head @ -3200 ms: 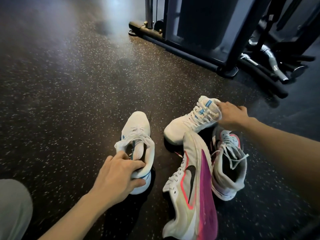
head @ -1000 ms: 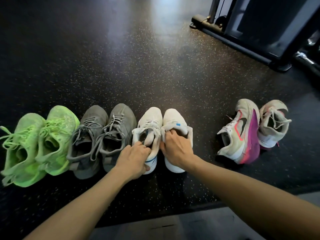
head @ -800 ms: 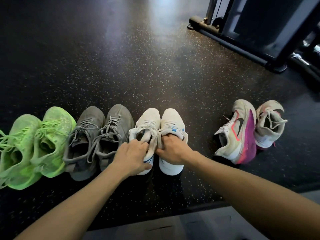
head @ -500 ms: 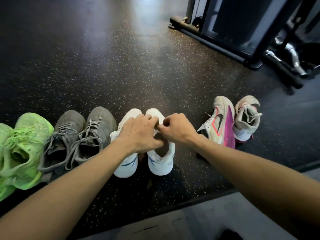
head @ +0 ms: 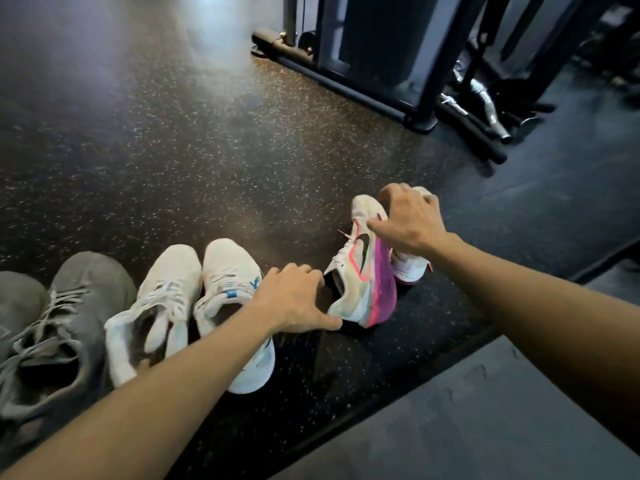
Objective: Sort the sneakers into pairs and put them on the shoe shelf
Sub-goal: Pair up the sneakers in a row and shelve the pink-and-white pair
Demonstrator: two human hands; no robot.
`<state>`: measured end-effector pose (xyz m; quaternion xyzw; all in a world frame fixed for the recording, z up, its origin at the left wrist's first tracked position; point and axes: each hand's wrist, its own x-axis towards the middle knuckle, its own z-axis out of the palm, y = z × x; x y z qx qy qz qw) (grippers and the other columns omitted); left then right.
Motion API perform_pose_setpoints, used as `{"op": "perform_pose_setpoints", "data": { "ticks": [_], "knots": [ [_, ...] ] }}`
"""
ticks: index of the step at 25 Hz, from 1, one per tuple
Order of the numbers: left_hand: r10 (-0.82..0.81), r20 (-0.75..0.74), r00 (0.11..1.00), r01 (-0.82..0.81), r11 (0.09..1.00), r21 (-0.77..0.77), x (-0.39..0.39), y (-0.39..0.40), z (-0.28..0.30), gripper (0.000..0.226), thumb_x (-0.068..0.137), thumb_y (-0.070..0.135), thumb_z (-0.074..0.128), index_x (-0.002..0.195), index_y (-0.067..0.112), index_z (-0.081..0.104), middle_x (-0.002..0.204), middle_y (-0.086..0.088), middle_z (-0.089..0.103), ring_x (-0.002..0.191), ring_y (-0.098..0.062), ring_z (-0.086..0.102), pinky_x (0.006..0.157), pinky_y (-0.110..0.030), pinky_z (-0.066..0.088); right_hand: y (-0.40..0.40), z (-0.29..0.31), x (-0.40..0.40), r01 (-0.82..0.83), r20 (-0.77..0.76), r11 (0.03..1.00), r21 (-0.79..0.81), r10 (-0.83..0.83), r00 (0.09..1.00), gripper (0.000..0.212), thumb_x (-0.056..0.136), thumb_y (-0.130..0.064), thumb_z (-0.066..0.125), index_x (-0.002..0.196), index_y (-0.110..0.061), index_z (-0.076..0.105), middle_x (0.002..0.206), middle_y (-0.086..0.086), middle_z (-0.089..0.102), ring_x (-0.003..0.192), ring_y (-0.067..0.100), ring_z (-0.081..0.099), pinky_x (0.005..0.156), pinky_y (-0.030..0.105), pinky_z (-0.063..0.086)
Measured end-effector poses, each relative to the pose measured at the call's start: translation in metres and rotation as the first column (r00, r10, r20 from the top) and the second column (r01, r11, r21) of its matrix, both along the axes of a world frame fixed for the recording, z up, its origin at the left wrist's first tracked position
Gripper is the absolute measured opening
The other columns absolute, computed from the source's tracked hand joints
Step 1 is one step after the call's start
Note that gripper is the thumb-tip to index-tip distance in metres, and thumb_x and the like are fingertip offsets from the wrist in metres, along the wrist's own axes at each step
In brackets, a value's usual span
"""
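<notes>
A: With the left hand [head: 294, 299] reaching over the heel of the tipped pink-soled sneaker [head: 362, 271], fingers spread and loosely bent, holding nothing yet, the grab could go bad: it lies on its side, so a push at the heel probably just slides it.

B: Right hand [head: 408, 223]?

A: On top of the second pink-trimmed sneaker [head: 407, 268], fingers curled down over it. Can't tell if it's a real grip; the hand hides most of the shoe.

B: Where's everything sitting?

A: All on the speckled floor [head: 207, 150], in a row along its near edge. White pair [head: 194, 306] together at the middle, grey pair [head: 62, 323] toward the left edge. Pink two touching, right of the white pair.

B: Other risks?

A: Left forearm crosses low over the right white sneaker, so dragging back could knock that pair apart. Loose laces may snag. No shoe shelf in view, so the carry is a guess.
</notes>
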<state>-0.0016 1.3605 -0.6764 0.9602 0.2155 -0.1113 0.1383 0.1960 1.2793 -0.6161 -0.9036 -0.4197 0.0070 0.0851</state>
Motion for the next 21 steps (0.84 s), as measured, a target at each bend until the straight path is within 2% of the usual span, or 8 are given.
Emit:
{"op": "perform_pose_setpoints", "data": {
  "ticks": [5, 7, 9, 13, 14, 16, 18, 21],
  "knots": [
    [-0.058, -0.072, 0.996, 0.054, 0.997, -0.061, 0.035, -0.013, -0.032, 0.084, 0.063, 0.084, 0.056, 0.121, 0.022, 0.055, 0.12, 0.004, 0.057, 0.114, -0.021, 0.049, 0.092, -0.041, 0.038, -0.027, -0.023, 0.038, 0.121, -0.024, 0.989, -0.088, -0.123, 0.992, 0.062, 0.079, -0.049, 0.055, 0.128, -0.012, 0.048, 0.129, 0.008, 0.053, 0.119, 0.027, 0.049, 0.105, 0.046, 0.027],
    [-0.048, -0.069, 0.996, 0.042, 0.995, -0.088, 0.041, -0.015, -0.04, 0.073, 0.065, 0.082, 0.058, 0.106, 0.021, 0.054, 0.107, 0.005, 0.056, 0.109, -0.021, 0.049, 0.086, -0.039, 0.037, -0.032, -0.034, 0.044, 0.136, -0.038, 0.982, -0.13, -0.142, 0.989, 0.063, 0.078, -0.05, 0.055, 0.126, -0.011, 0.046, 0.127, 0.008, 0.052, 0.118, 0.028, 0.049, 0.104, 0.048, 0.028],
    [-0.028, -0.051, 0.998, 0.02, 0.989, -0.143, 0.047, -0.018, -0.048, 0.061, 0.067, 0.077, 0.063, 0.093, 0.024, 0.046, 0.096, 0.008, 0.048, 0.104, -0.02, 0.049, 0.082, -0.037, 0.037, -0.038, -0.044, 0.047, 0.137, -0.057, 0.976, -0.167, -0.149, 0.987, 0.06, 0.077, -0.05, 0.056, 0.123, -0.013, 0.047, 0.125, 0.007, 0.051, 0.117, 0.027, 0.049, 0.103, 0.05, 0.029],
    [0.118, 0.034, 0.992, -0.1, 0.934, -0.342, 0.053, -0.023, -0.071, 0.052, 0.065, 0.063, 0.077, 0.084, 0.024, 0.049, 0.093, 0.007, 0.052, 0.095, -0.019, 0.054, 0.078, -0.036, 0.046, -0.045, -0.064, 0.052, 0.105, -0.078, 0.969, -0.225, -0.126, 0.989, 0.05, 0.077, -0.044, 0.062, 0.117, -0.018, 0.049, 0.12, 0.004, 0.048, 0.116, 0.023, 0.046, 0.1, 0.047, 0.028],
    [0.165, 0.064, 0.984, -0.127, 0.91, -0.394, 0.054, -0.024, -0.076, 0.049, 0.064, 0.059, 0.08, 0.08, 0.024, 0.051, 0.092, 0.007, 0.053, 0.094, -0.019, 0.055, 0.079, -0.038, 0.048, -0.045, -0.068, 0.052, 0.099, -0.097, 0.963, -0.25, -0.127, 0.987, 0.044, 0.078, -0.044, 0.062, 0.112, -0.019, 0.051, 0.116, 0.002, 0.049, 0.113, 0.023, 0.047, 0.099, 0.047, 0.028],
    [0.22, 0.127, 0.967, -0.14, 0.878, -0.457, 0.053, -0.025, -0.082, 0.043, 0.063, 0.053, 0.083, 0.076, 0.025, 0.054, 0.092, 0.008, 0.052, 0.094, -0.019, 0.053, 0.082, -0.04, 0.048, -0.047, -0.074, 0.05, 0.085, -0.143, 0.949, -0.304, -0.133, 0.981, 0.021, 0.081, -0.039, 0.06, 0.088, -0.022, 0.051, 0.103, 0.001, 0.053, 0.103, 0.023, 0.052, 0.097, 0.047, 0.029],
    [0.24, 0.203, 0.949, -0.12, 0.873, -0.473, 0.051, -0.024, -0.086, 0.038, 0.064, 0.049, 0.084, 0.079, 0.025, 0.058, 0.094, 0.01, 0.054, 0.097, -0.018, 0.05, 0.086, -0.041, 0.046, -0.049, -0.079, 0.049, 0.079, -0.203, 0.954, -0.29, -0.142, 0.969, 0.023, 0.086, -0.033, 0.058, 0.071, -0.024, 0.043, 0.091, 0.001, 0.056, 0.09, 0.024, 0.055, 0.093, 0.045, 0.038],
    [0.308, 0.27, 0.912, -0.134, 0.847, -0.515, 0.046, -0.023, -0.081, 0.038, 0.064, 0.046, 0.084, 0.068, 0.034, 0.048, 0.093, 0.005, 0.054, 0.103, -0.016, 0.046, 0.088, -0.037, 0.042, -0.051, -0.08, 0.049, 0.121, -0.29, 0.97, -0.21, -0.18, 0.94, 0.019, 0.088, -0.029, 0.062, 0.077, -0.02, 0.049, 0.086, 0.003, 0.061, 0.08, 0.024, 0.059, 0.072, 0.037, 0.049]
  ]
}}
